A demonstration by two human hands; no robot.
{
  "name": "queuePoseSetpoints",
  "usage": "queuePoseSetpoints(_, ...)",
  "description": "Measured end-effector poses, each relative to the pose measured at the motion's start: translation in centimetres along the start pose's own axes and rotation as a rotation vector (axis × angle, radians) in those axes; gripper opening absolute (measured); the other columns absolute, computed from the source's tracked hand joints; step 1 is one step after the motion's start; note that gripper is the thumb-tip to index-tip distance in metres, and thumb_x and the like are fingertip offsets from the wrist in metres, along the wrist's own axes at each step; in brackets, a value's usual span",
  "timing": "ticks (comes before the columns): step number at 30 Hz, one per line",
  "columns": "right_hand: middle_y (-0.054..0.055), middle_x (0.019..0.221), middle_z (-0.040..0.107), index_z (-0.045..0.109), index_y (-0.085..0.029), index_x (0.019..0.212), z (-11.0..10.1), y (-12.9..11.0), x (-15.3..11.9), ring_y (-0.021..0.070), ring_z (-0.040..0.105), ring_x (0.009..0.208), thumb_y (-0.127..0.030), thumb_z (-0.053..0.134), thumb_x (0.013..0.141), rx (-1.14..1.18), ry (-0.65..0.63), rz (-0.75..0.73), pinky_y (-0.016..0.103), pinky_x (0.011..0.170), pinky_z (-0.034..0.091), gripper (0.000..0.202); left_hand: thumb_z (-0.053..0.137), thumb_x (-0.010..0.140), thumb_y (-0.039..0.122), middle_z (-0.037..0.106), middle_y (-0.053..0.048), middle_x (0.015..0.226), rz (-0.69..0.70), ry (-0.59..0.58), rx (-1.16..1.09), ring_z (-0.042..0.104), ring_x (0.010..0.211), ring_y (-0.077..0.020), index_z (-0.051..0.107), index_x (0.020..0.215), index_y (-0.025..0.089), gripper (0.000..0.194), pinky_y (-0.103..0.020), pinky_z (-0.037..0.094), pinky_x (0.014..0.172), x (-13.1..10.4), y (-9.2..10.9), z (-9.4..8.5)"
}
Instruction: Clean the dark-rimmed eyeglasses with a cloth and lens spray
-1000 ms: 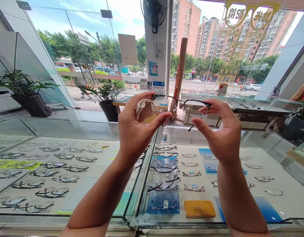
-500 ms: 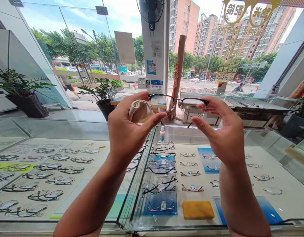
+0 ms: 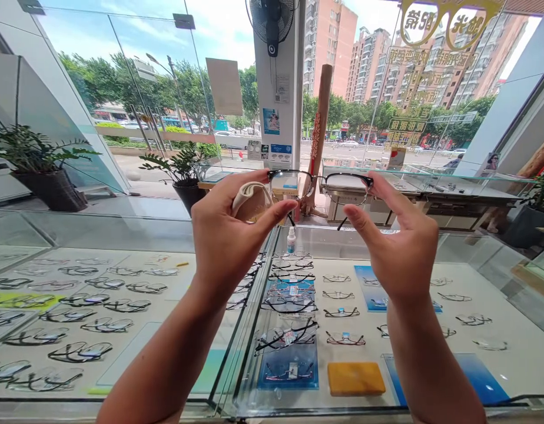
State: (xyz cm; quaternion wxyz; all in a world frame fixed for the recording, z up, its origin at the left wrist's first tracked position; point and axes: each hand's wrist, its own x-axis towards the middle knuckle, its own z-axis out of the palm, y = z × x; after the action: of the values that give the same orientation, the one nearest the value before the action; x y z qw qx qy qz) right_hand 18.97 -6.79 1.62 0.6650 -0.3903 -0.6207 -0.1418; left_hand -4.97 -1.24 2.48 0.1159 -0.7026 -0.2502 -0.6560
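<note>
A pair of eyeglasses (image 3: 318, 176) with dark upper rims and clear lenses is held up level above the glass display counter. My left hand (image 3: 230, 232) grips its left end between thumb and fingers. Tucked in the same hand is a folded beige cloth (image 3: 253, 202). At the other end, my right hand (image 3: 398, 235) holds the frame's corner with the index finger, its thumb under the lens. The temples point down and back toward me, partly hidden by the thumbs. Below the glasses, a small white bottle (image 3: 291, 240) stands on the counter.
Rows of spectacle frames (image 3: 80, 352) lie inside the glass display case (image 3: 228, 377), with a yellow-orange block (image 3: 355, 378) near its front. Beyond are potted plants (image 3: 183, 176), a wooden post (image 3: 321, 118), a wall fan (image 3: 272, 26) and large windows facing a street.
The fingers of my right hand have drawn back from behind the right lens, leaving the index finger at the frame's corner. The glasses stay almost in place.
</note>
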Motion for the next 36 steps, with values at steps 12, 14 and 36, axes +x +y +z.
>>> queuePoseSetpoints(12,0.014,0.135,0.083,0.078,-0.029,0.143,-0.37,-0.16,0.00,0.0384,0.079,0.125,-0.056,0.081,0.099,-0.040,0.014,-0.028,0.067,0.115,0.059,0.052,0.087,0.094,0.061,0.083,-0.005,0.125,-0.027,-0.003,-0.019,0.079,0.114,-0.0276,0.079,0.133,0.034,0.049,-0.048,0.065,0.103,-0.30,0.32,0.20)
queuePoseSetpoints(14,0.013,0.137,0.083,0.078,-0.029,0.143,-0.44,-0.21,0.03,0.0379,0.079,0.126,-0.056,0.081,0.099,-0.049,0.006,-0.032,0.067,0.117,0.059,0.052,0.086,0.095,0.061,0.083,-0.005,0.126,-0.009,-0.011,-0.001,0.079,0.115,-0.0278,0.078,0.135,0.034,0.049,-0.049,0.064,0.104,-0.31,0.23,0.21)
queuePoseSetpoints(36,0.012,0.143,0.081,0.073,-0.029,0.151,-0.40,0.08,0.06,0.0350,0.079,0.127,-0.049,0.080,0.101,-0.186,0.012,-0.138,0.061,0.116,0.061,0.054,0.091,0.092,0.057,0.085,-0.005,0.120,-0.068,-0.046,-0.005,0.082,0.111,-0.0286,0.082,0.125,0.035,0.041,-0.050,0.068,0.098,0.29,0.06,-0.04)
